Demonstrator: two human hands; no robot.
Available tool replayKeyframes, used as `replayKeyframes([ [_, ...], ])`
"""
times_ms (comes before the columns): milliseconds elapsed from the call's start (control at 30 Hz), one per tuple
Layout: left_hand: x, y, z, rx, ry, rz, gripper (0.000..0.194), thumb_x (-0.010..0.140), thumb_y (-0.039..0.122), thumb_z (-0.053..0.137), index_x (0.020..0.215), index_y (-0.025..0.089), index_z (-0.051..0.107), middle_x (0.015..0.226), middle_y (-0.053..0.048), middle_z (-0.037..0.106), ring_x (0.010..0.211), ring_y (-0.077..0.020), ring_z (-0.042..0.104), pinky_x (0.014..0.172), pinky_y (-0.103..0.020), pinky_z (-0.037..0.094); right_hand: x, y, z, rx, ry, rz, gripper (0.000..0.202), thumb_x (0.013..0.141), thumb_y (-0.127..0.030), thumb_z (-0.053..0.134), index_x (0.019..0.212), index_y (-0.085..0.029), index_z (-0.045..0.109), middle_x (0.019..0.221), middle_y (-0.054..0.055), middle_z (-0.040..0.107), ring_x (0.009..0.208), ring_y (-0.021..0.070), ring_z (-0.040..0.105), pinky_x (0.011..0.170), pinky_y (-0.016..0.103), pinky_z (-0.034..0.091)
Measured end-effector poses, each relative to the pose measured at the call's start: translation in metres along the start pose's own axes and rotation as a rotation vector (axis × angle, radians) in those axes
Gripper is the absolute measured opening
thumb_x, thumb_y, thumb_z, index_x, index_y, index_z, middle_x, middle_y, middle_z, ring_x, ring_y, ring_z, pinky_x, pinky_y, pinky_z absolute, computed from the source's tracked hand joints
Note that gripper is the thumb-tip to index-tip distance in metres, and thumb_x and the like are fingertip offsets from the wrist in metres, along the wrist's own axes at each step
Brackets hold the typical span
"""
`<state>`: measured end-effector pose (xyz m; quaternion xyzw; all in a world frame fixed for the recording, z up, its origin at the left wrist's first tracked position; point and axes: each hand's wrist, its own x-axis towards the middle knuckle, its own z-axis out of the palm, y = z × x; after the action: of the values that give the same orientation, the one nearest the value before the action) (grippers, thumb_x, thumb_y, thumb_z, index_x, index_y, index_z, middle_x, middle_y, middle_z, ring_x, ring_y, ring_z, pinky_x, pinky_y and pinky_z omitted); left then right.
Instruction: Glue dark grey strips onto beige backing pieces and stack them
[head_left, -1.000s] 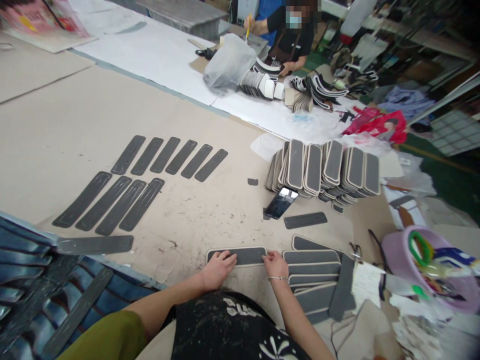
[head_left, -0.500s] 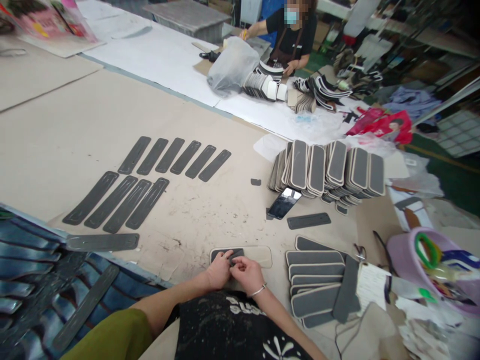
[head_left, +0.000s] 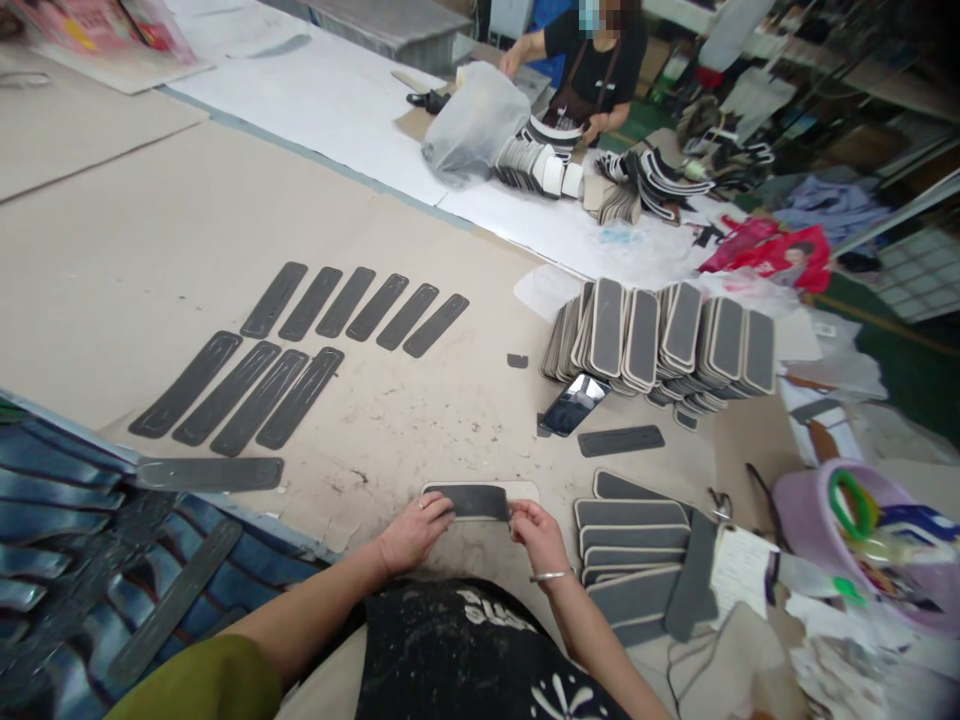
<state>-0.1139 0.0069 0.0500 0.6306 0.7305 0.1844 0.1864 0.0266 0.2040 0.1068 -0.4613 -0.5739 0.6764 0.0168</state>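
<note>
A dark grey strip (head_left: pixel 474 503) with rounded corners lies lengthwise over a slightly larger beige piece (head_left: pixel 525 490) on the table in front of me. The beige rim shows along the back and at the right end. My left hand (head_left: pixel 418 532) has its fingers closed together on the strip's left end, the thumb out of sight. At the other end, my right hand (head_left: pixel 538 538) pinches the strip's right corner, which looks slightly raised. Right of my hands lies a fanned pile of grey pieces with beige edges (head_left: pixel 634 540).
Rows of glossy grey strips (head_left: pixel 300 395) lie at left. Stacked beige-edged pieces (head_left: pixel 682 325) and a phone (head_left: pixel 576 405) are at back right. A purple tub (head_left: pixel 806 510) holds tools. Across the table a co-worker (head_left: pixel 592 75) handles curved pieces near a plastic bag (head_left: pixel 476 120).
My hands have moved apart, from close together over the strip's middle to its two ends. The grey strip now stretches across most of the beige piece. The view has shifted slightly.
</note>
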Motion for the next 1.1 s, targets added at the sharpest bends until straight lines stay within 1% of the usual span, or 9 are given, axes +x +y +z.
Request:
replayKeyframes([
  [167,-0.015,-0.012,0.002,0.024,-0.016,-0.081,0.038,0.083,0.012,0.041,0.118,0.016,0.054,0.117,-0.009,0.053,0.114,-0.0218,0.039,0.1,-0.039,0.036,0.001,0.009,-0.017,-0.125,0.071,0.01,0.032,0.065,-0.038,0.055,0.088,-0.016,0.061,0.058,-0.003,0.052,0.055,0.0129,0.048,0.055,0.026,0.043],
  [367,-0.015,-0.017,0.005,0.04,-0.044,-0.043,0.039,0.08,0.009,0.044,0.117,0.017,0.054,0.116,-0.008,0.055,0.112,-0.0211,0.041,0.099,-0.037,0.038,0.001,0.001,-0.011,-0.524,0.204,-0.208,0.029,0.066,-0.046,0.06,0.071,-0.019,0.065,0.059,0.0,0.056,0.06,0.015,0.05,0.06,0.027,0.042],
  [433,-0.015,-0.016,0.005,0.042,-0.034,-0.053,0.039,0.081,0.009,0.044,0.118,0.017,0.054,0.115,-0.008,0.055,0.111,-0.0207,0.041,0.098,-0.036,0.039,-0.011,-0.011,0.005,-0.417,0.034,-0.184,0.027,0.068,-0.045,0.06,0.071,-0.019,0.065,0.058,-0.001,0.057,0.056,0.0134,0.05,0.057,0.025,0.041],
  [567,-0.014,-0.015,0.005,0.025,-0.027,-0.076,0.029,0.083,0.015,0.046,0.108,0.018,0.061,0.114,-0.008,0.055,0.111,-0.021,0.042,0.096,-0.035,0.04,-0.041,-0.034,0.052,-0.283,-0.504,-0.191,0.018,0.063,-0.037,0.068,0.069,-0.019,0.068,0.058,-0.002,0.058,0.054,0.01,0.047,0.052,0.022,0.038],
  [633,-0.014,-0.016,0.005,0.013,-0.035,-0.078,0.024,0.082,0.018,0.049,0.101,0.019,0.064,0.114,-0.008,0.055,0.111,-0.0214,0.042,0.096,-0.035,0.041,-0.048,-0.039,0.068,-0.276,-0.612,-0.2,0.015,0.062,-0.034,0.07,0.067,-0.019,0.069,0.058,-0.003,0.058,0.053,0.0086,0.046,0.051,0.021,0.036],
  [733,-0.015,-0.016,0.006,0.014,-0.033,-0.077,0.03,0.08,0.017,0.05,0.108,0.018,0.061,0.117,-0.009,0.054,0.113,-0.0221,0.041,0.097,-0.036,0.04,-0.044,-0.038,0.067,-0.166,-0.549,-0.119,0.017,0.063,-0.035,0.068,0.068,-0.018,0.067,0.054,-0.004,0.056,0.048,0.0068,0.042,0.048,0.02,0.034],
  [900,-0.016,-0.014,0.008,0.048,-0.047,-0.106,0.045,0.078,0.011,0.046,0.122,0.02,0.051,0.119,-0.008,0.054,0.114,-0.023,0.042,0.098,-0.039,0.038,-0.031,-0.035,0.035,-0.052,-0.314,-0.04,0.026,0.062,-0.04,0.068,0.07,-0.016,0.064,0.051,-0.004,0.053,0.046,0.0071,0.041,0.044,0.02,0.033],
  [1000,-0.014,-0.015,0.009,0.044,-0.054,-0.107,0.044,0.078,0.011,0.047,0.12,0.02,0.053,0.117,-0.009,0.055,0.112,-0.0228,0.043,0.096,-0.038,0.039,-0.036,-0.038,0.04,-0.089,-0.184,-0.068,0.024,0.064,-0.04,0.067,0.067,-0.016,0.065,0.05,-0.004,0.053,0.048,0.0086,0.043,0.047,0.021,0.035],
  [1100,-0.011,-0.017,0.011,0.003,-0.053,-0.126,0.033,0.08,0.016,0.048,0.11,0.02,0.059,0.114,-0.008,0.057,0.11,-0.0215,0.045,0.094,-0.036,0.04,-0.047,-0.042,0.063,-0.16,-0.412,-0.184,0.018,0.063,-0.036,0.068,0.064,-0.018,0.068,0.055,-0.002,0.058,0.054,0.0107,0.05,0.053,0.023,0.039],
])
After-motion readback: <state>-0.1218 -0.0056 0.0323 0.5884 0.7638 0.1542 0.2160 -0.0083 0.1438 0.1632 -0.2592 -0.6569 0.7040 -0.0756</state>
